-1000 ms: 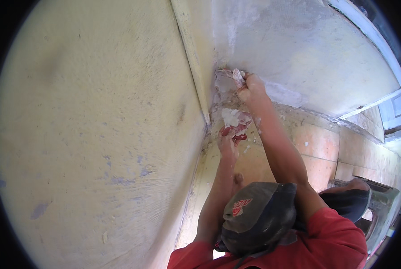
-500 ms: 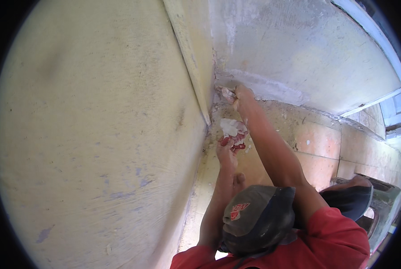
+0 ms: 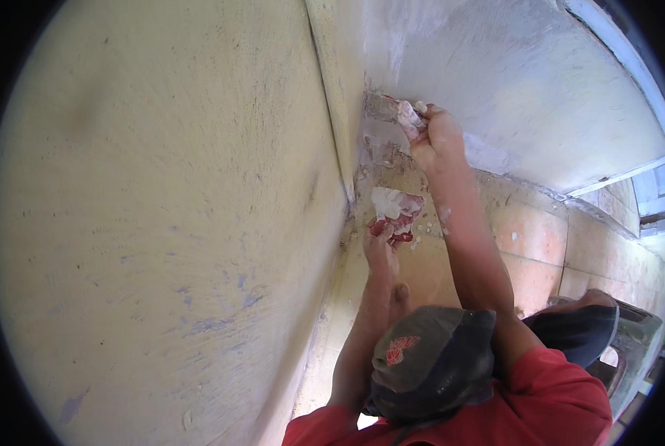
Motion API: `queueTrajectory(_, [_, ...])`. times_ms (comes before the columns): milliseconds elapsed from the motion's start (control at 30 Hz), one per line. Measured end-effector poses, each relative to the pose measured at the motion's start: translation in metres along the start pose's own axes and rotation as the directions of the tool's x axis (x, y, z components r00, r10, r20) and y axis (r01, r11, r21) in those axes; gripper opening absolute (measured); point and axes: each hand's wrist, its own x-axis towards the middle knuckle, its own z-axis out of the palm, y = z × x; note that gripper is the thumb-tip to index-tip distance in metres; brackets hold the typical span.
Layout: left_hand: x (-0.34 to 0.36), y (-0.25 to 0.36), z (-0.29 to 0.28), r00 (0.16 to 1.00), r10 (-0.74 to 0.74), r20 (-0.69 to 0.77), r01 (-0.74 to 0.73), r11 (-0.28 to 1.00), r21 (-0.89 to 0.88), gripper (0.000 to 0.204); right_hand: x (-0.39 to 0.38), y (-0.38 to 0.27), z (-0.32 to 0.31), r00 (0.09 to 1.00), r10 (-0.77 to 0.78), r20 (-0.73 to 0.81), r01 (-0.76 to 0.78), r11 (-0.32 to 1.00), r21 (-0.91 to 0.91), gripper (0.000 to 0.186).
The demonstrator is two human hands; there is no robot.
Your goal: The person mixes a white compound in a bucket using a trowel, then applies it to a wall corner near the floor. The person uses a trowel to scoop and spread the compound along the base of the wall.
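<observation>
My right hand [image 3: 439, 140] is up against the wall by the corner, fingers closed around the putty-smeared handle of a putty knife [image 3: 381, 107]. Its thin, flat blade lies at the wall surface close to the corner and is partly hard to make out. Lower down, near the floor, my left hand [image 3: 381, 254] grips a red spreader [image 3: 402, 223] by its near end. A thick layer of white putty [image 3: 387, 201] covers much of the spreader's face. Both hands carry white smears.
A large yellowish panel [image 3: 184, 186] rises along the left. The greyish back wall [image 3: 511, 82] meets it at the corner. Orange floor tiles [image 3: 529, 232] with white spots lie below. A dark cap [image 3: 433, 357] fills the lower middle; a worn grey-green object [image 3: 634, 334] stands at right.
My right hand has moved up the wall with the putty knife, away from the floor joint. The left hand and its putty-laden spreader have shifted slightly right.
</observation>
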Motion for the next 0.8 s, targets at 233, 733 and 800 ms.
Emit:
queueTrajectory(233, [-0.004,0.007,-0.001,1.0,-0.002,0.004,0.002,1.0,0.022,0.035,0.006,-0.003,-0.061,0.993,0.022,-0.118,-0.055,0.956,-0.288,0.024])
queueTrajectory(733, [0.001,0.002,-0.008,0.996,-0.076,-0.052,0.079,0.996,0.05,0.043,0.185,0.096,-0.081,0.902,0.171,-0.396,-0.364,0.795,-0.485,0.02])
queueTrajectory(800, [0.001,-0.011,0.023,0.992,-0.126,-0.007,0.126,0.991,0.035,0.043,0.226,0.055,-0.102,0.899,0.107,-0.424,-0.356,0.742,-0.567,0.021])
